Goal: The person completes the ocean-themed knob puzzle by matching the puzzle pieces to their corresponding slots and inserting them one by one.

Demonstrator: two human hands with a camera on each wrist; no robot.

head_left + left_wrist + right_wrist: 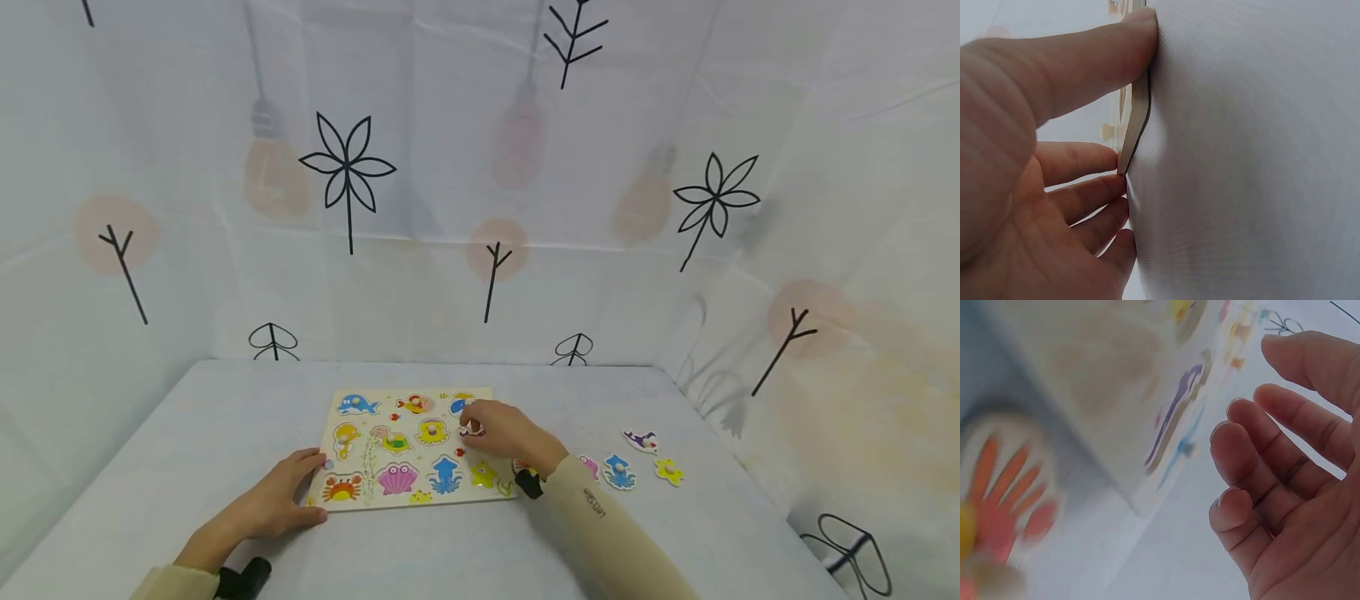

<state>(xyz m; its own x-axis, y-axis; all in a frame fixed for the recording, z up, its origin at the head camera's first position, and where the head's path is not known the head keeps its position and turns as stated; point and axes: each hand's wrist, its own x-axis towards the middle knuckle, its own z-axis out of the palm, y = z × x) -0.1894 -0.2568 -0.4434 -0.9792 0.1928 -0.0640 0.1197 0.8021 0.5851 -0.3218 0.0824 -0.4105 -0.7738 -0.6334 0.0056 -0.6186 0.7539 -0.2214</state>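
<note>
A wooden sea-animal puzzle board (408,492) lies flat on the table. My left hand (281,496) rests at its near left corner, thumb on the near edge and fingers along the left side. In the left wrist view, the thumb (1100,62) and fingertips touch the board edge (1138,115). My right hand (510,433) hovers over the board's right part, fingertips by a white-and-purple shape (471,430). In the right wrist view its fingers (1266,481) are loosely bent and apart from the thumb, and nothing shows between them. A purple shape (1175,415) lies on the board beyond.
Loose pieces lie right of the board: a purple-and-white animal (641,441), a yellow starfish (669,472), a blue squid (619,472) and a pink piece (589,467) partly behind the right sleeve. An orange-red piece (1007,500) lies off the board's edge. A patterned cloth (420,292) hangs behind.
</note>
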